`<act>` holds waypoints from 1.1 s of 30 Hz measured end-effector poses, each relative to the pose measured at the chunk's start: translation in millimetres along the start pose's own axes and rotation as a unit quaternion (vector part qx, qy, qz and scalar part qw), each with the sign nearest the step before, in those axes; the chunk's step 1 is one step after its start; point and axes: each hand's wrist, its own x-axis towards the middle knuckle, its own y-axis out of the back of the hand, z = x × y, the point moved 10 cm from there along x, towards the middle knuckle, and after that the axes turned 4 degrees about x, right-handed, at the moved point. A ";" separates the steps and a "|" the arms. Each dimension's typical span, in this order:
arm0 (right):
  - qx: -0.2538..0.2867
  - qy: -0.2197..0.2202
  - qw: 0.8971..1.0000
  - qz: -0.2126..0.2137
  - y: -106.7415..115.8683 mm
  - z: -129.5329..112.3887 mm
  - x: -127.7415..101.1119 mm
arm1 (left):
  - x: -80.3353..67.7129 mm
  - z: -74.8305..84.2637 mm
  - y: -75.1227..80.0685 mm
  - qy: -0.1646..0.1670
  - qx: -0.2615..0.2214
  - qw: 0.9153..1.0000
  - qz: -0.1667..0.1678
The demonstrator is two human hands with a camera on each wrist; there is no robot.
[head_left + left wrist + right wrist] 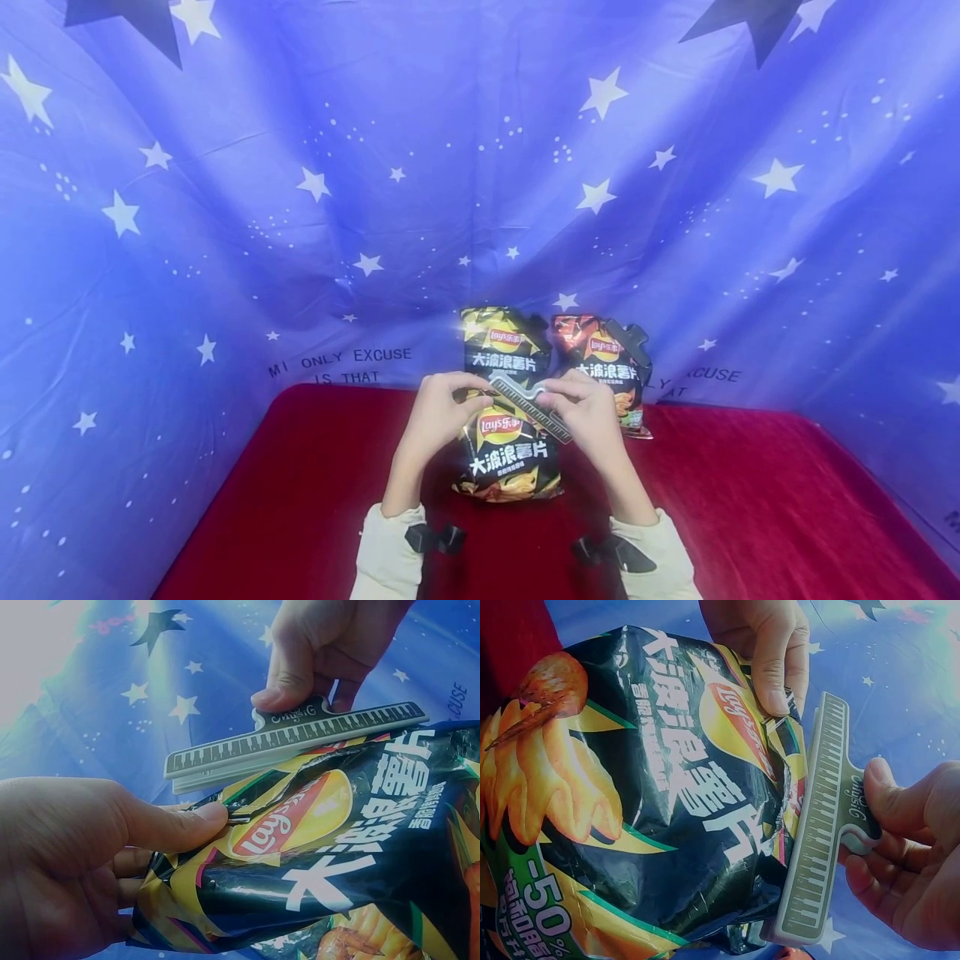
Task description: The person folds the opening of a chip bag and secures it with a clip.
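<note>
A black and yellow Lay's chip bag (508, 460) is between the two hands in the head view. My left hand (75, 859) pinches the bag's top corner, thumb on the printed front. With thumb and fingers, my right hand (922, 847) pinches the handles of a long clip (817, 825) patterned with piano keys. In the right wrist view the clip lies along the bag's folded top edge. Its two long bars show slightly apart at one end in the left wrist view. How far the bag's edge sits between them, I cannot tell.
Behind stand another black and yellow chip bag (506, 340) and a red and black one (592, 333), with a dark clip (630, 337) at the latter's top. A red cloth (750, 492) covers the table. Blue starry fabric (450, 208) hangs around it.
</note>
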 end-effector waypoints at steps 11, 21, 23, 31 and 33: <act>-0.020 0.002 1.000 -0.002 -0.8 -4.4 -2.0 | -0.7 0.0 0.1 0.007 -0.005 1.000 0.001; -0.024 -0.011 1.000 -0.009 -2.0 0.6 -2.2 | -1.2 -0.1 0.1 0.007 0.003 1.000 0.003; -0.023 -0.014 1.000 -0.011 -2.2 1.2 -2.4 | -1.3 -0.9 0.0 0.010 0.005 1.000 0.004; -0.024 -0.011 1.000 -0.009 -1.9 0.4 -2.9 | -1.0 -2.2 -0.2 0.017 -0.007 1.000 0.004; -0.025 -0.007 1.000 -0.009 -2.1 0.4 -2.8 | -0.9 -2.2 -0.4 0.017 -0.008 1.000 0.002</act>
